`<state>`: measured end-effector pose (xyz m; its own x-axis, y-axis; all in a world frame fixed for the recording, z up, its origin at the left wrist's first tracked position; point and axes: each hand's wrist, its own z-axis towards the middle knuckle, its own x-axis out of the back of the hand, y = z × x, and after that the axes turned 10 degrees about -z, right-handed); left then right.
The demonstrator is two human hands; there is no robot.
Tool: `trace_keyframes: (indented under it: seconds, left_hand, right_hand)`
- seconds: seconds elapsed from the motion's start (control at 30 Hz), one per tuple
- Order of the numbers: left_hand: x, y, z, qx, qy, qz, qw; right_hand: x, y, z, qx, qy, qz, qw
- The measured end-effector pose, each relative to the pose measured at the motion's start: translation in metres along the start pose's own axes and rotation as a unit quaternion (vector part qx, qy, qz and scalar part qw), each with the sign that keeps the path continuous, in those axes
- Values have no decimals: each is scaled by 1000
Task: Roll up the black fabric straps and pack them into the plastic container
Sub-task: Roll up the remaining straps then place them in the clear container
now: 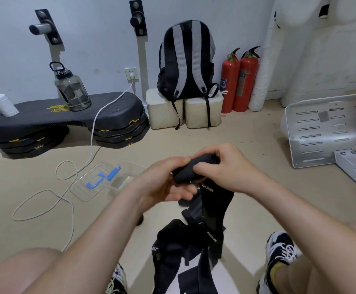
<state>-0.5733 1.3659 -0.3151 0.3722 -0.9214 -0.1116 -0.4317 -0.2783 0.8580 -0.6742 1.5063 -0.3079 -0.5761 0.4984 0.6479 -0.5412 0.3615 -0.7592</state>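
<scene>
A partly rolled black fabric strap (185,174) is held in front of me above the floor. My left hand (164,183) pinches the roll's left end and cups it from below. My right hand (226,166) grips the roll from above and the right. The strap's loose tail (213,209), with white lettering, hangs down to a heap of more black straps (179,251) between my feet. The clear plastic container (100,181) lies on the floor to the left, its blue-clipped lid (92,183) lying by it; my left forearm hides its right part.
A white cable (71,200) loops over the floor by the container. A black step platform (66,122) carries a water jug (72,90) at back left. A backpack (185,60) on cushions, two fire extinguishers (238,79) and a white metal frame (325,132) stand behind and to the right.
</scene>
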Motion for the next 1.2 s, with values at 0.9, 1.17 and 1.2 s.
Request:
trace_keyframes:
  seconds: [0.9, 1.17, 1.2]
  left_hand:
    - [2, 3, 2, -252, -27, 3, 967]
    - [12, 17, -25, -140, -7, 174, 975]
    - [8, 13, -24, -135, -14, 152, 979]
  right_hand:
    - [25, 9, 6, -12, -225, 214, 950]
    - [7, 13, 10, -92, 16, 300, 949]
    - [3, 11, 9, -84, 34, 302, 949]
